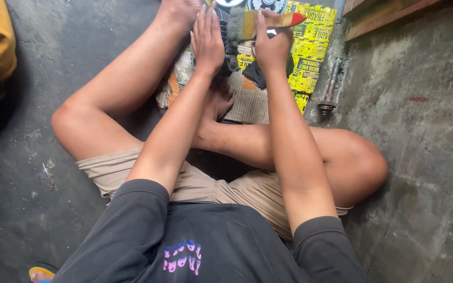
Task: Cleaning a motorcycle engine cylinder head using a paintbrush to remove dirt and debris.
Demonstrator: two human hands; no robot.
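Head view: your right hand point(272, 44) is closed around the handle of a paintbrush point(260, 23), which lies crosswise above the knuckles, red handle tip pointing right and bristles pointing left. Your left hand point(208, 39) is open, fingers straight and together, just beside the bristles; contact with the dark part point(226, 31) behind it cannot be told. Both hands sit over yellow printed cardboard point(310, 47) on the concrete floor point(420, 157). A metal shaft point(330, 89) lies just right of the cardboard.

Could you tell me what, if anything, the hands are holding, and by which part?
The right hand holds a paintbrush by its wooden handle, near the red tip. The left hand is open, fingers by the bristles, holding nothing that shows.
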